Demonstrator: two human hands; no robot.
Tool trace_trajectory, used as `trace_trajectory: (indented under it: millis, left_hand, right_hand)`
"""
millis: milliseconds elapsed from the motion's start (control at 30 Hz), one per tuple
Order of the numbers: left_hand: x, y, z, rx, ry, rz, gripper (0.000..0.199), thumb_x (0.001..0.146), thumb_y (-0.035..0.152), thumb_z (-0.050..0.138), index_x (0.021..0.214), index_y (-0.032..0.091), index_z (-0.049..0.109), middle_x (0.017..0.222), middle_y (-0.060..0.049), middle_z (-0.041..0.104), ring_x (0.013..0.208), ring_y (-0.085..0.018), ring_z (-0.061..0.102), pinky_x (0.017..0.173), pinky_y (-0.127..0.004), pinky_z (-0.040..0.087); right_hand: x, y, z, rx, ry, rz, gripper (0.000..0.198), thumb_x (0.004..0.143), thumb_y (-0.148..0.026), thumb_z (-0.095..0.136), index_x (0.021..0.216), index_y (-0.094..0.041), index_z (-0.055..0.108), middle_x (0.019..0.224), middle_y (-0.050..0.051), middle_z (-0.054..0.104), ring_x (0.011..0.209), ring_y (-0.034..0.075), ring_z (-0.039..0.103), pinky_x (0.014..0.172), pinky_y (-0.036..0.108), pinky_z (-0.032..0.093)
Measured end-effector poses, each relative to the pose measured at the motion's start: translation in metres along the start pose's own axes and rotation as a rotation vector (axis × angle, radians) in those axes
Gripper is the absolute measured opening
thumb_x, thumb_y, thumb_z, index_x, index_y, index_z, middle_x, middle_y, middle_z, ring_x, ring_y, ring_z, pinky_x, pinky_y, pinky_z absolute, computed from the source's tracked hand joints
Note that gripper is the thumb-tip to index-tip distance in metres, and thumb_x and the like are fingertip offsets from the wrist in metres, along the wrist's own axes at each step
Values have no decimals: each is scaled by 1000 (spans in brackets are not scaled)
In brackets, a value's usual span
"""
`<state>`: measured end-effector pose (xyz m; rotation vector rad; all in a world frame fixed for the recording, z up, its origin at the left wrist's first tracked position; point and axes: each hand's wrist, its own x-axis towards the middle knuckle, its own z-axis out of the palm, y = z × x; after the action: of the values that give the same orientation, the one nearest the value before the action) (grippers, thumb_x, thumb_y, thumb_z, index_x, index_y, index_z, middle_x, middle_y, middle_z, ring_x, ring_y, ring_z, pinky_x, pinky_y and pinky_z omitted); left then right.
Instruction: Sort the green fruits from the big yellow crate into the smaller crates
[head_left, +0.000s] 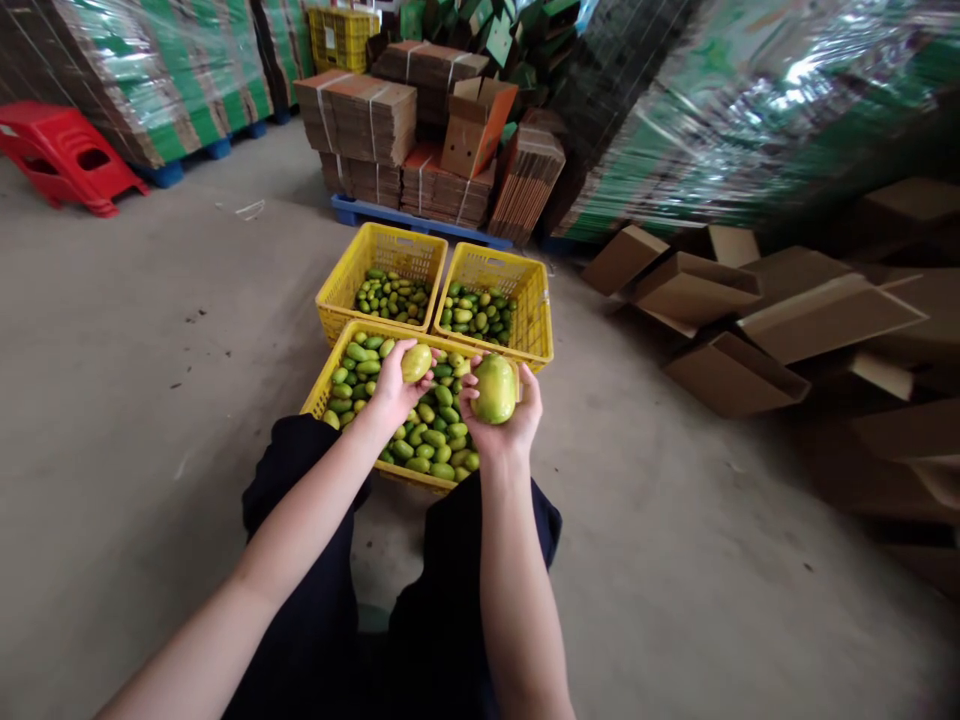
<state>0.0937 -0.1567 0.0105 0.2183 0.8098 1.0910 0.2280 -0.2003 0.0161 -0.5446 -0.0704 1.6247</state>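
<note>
Above the near yellow crate (313, 396), my left hand (397, 383) is closed around a small yellow-green mango (416, 363). Beside it, my right hand (510, 428) holds a larger green mango with a yellow patch (495, 388), fingers curled round its sides and palm up. The two fruits are apart. Many green mangoes (430, 438) fill the near crate, partly hidden by my hands and forearms. Farther off, two yellow crates stand side by side: the left crate (334, 290) and the right crate (538, 310), each holding smaller heaps of green and yellowish mangoes.
Bundled flat cartons (367, 115) are stacked on a blue pallet (352, 211) beyond the crates. Open cardboard boxes (697, 288) lie piled at the right. A red stool (71, 155) stands at far left. Plastic-wrapped pallet loads (187, 70) line the back.
</note>
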Motion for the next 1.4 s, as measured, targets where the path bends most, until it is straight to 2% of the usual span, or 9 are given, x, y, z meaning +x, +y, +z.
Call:
trace_trajectory:
  millis: [200,533,633,733,867,1000,1100,1233,1400]
  left_hand:
    - [9,-12,-2,35,89,-4,22,95,26,48,90,12,66,68,-2,64,50,-7,56,50,-17,46]
    - [17,-53,0,267,65,-26,18,93,26,53,86,16,67,72,-1,67,62,-9,60,56,-18,46]
    - [14,-59,2,302,-43,-41,13,89,22,57,86,15,68,76,-3,69,69,-12,64,59,-20,48]
    - [13,-57,4,252,-126,-56,13,87,21,58,87,14,69,71,-3,67,65,-12,63,61,-21,49]
    - [19,-41,2,120,-29,-32,8,86,20,60,81,15,65,64,2,60,54,-8,55,54,-18,44]
    - [21,-17,-1,-15,103,41,10,84,15,60,74,17,57,68,2,59,55,-6,54,56,-15,45]
    - [13,-4,-2,-76,110,61,10,87,20,57,78,16,57,73,-1,63,54,-5,54,53,-14,44]
    - [-1,4,-3,-102,-17,-26,32,92,40,47,79,14,60,70,-5,64,49,-8,51,46,-17,41]
    - [3,8,-8,-62,-101,13,33,91,34,42,84,12,65,64,-4,61,45,-7,48,42,-17,38]
  right_hand:
    - [-5,5,-2,117,-202,38,25,79,-34,58,99,-20,61,81,1,66,55,5,51,42,11,41]
    - [-2,13,-12,315,-509,114,30,85,-40,56,106,-20,60,76,-2,64,41,3,42,28,9,31]
    - [-1,15,-10,272,-467,106,26,85,-38,55,105,-22,59,77,-1,63,44,4,44,30,9,34]
    - [2,16,-7,203,-314,111,22,85,-35,52,102,-22,58,80,1,65,52,7,50,37,12,42]
    - [7,13,-8,150,-36,78,20,83,-32,53,98,-19,57,81,4,65,61,11,56,46,19,50]
    - [10,7,-11,72,123,-9,17,80,-31,59,91,-19,58,78,3,65,64,11,58,52,20,52]
    - [9,5,-9,-10,135,-59,18,79,-35,64,87,-20,59,80,2,66,66,10,58,54,19,51]
    - [7,8,-6,-84,130,-69,12,76,-26,67,85,-20,61,78,1,65,69,12,61,51,18,49]
    - [8,10,-6,-117,125,-8,14,75,-26,65,88,-19,63,79,2,68,65,12,62,51,20,51]
